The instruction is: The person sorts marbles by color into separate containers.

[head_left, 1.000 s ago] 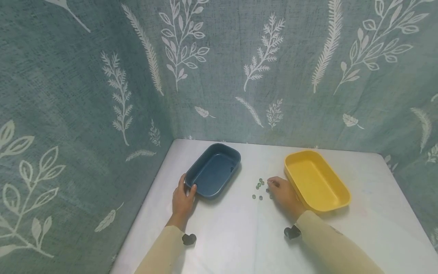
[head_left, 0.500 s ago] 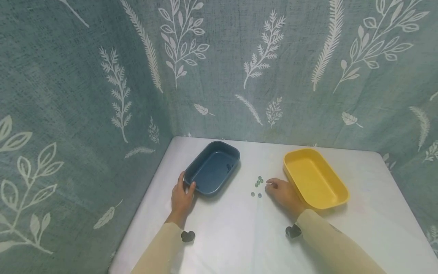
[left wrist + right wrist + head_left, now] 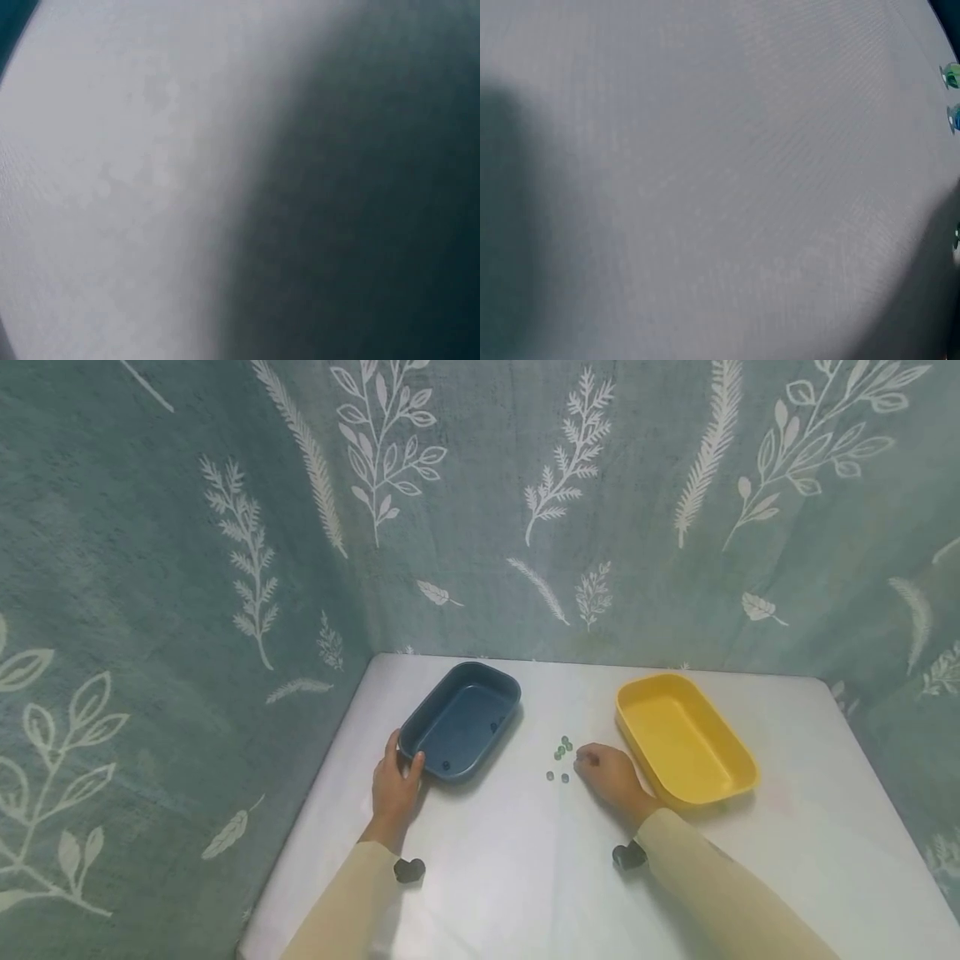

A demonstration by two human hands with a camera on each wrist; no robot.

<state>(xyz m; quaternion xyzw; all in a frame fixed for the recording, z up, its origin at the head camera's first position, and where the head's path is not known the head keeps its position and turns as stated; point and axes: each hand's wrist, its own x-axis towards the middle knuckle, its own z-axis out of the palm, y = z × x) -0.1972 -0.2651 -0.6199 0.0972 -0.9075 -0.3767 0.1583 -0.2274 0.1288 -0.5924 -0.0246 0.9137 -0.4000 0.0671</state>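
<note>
In the head view my left hand [image 3: 396,789] grips the near left corner of the blue tray [image 3: 420,716], fingers outside the wall and thumb at the front rim. Several small dark marbles lie in that tray, one marble [image 3: 446,766] near its front. My right hand [image 3: 611,777] is down at the table with curled fingers, pinching what appears to be a glass marble, mostly hidden by the fingertips. Just left of it lies a loose group of green glass marbles [image 3: 561,750]. A green marble [image 3: 952,75] and a bluish one show at the right wrist view's edge.
A yellow tray [image 3: 686,739] stands right of my right hand, close to the wrist. The white table [image 3: 495,877] meets patterned green fabric [image 3: 480,527] at the back and left. The left wrist view shows only blurred table and dark shade.
My right fingers have closed over the nearest marbles, which no longer show on the table. A marble in the blue tray has rolled to the front. My left hand keeps its grip.
</note>
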